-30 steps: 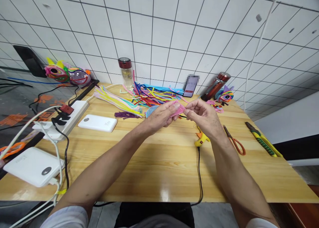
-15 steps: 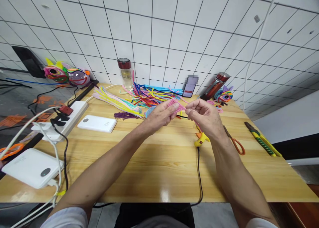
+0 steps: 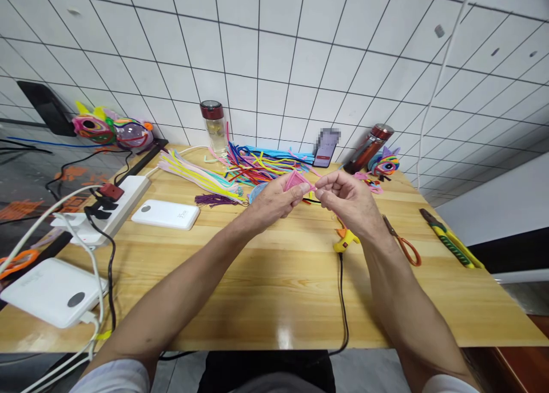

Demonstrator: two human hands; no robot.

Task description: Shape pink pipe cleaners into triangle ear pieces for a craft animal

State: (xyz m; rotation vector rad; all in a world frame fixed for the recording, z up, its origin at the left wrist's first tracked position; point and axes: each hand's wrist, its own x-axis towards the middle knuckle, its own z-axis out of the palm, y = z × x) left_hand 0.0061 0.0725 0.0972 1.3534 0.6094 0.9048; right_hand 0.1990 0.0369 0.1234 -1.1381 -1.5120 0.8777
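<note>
My left hand (image 3: 274, 203) is closed on a pink pipe-cleaner shape (image 3: 295, 179), bent into a flat triangle-like form, with the thumb pressed on it. Thumb and forefinger of my right hand (image 3: 349, 201) pinch the pink end at its right corner. Both hands are raised over the middle of the table, close together. Below my right wrist lies a yellow glue gun (image 3: 343, 244), partly hidden by the hand. Just beyond my hands is a heap of coloured pipe cleaners (image 3: 257, 163).
Scissors (image 3: 405, 244) and green-yellow pliers (image 3: 448, 238) lie on the right. Two flasks (image 3: 212, 127) (image 3: 371, 147) and a phone (image 3: 326, 149) stand at the back. White power banks (image 3: 166, 214) (image 3: 55, 293), a power strip (image 3: 122, 210) and cables occupy the left. Colourful fish-like crafts (image 3: 96, 128) (image 3: 385, 164) sit at both sides.
The pink shape has turned slightly in my left hand, and its left thumb now sits nearer the right corner. My right hand has shifted a little left, still pinching.
</note>
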